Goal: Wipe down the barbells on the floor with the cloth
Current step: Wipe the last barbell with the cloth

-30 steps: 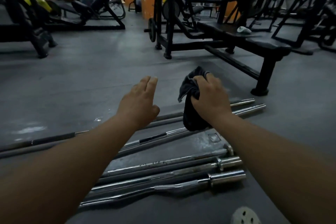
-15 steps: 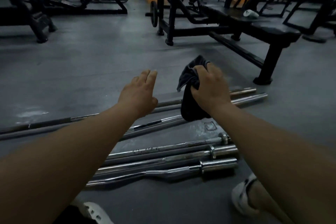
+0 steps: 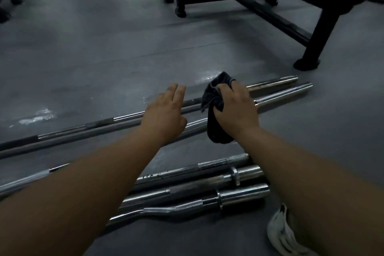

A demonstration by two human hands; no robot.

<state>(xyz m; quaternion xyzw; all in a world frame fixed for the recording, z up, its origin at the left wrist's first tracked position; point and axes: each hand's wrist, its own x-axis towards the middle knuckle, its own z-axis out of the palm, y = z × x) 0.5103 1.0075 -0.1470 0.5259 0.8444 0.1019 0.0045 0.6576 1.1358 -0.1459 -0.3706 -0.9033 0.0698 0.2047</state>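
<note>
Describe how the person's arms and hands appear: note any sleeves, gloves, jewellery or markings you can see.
Both arms are bare: the left forearm and right forearm show no sleeves up to the frame edge. The left hand and right hand wear no gloves. No watch, ring, band or marking is visible, though the light is dim.

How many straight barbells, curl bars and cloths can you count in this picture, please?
Straight barbells: 4
Curl bar: 1
Cloth, gripped in the right hand: 1
Total: 6
</note>
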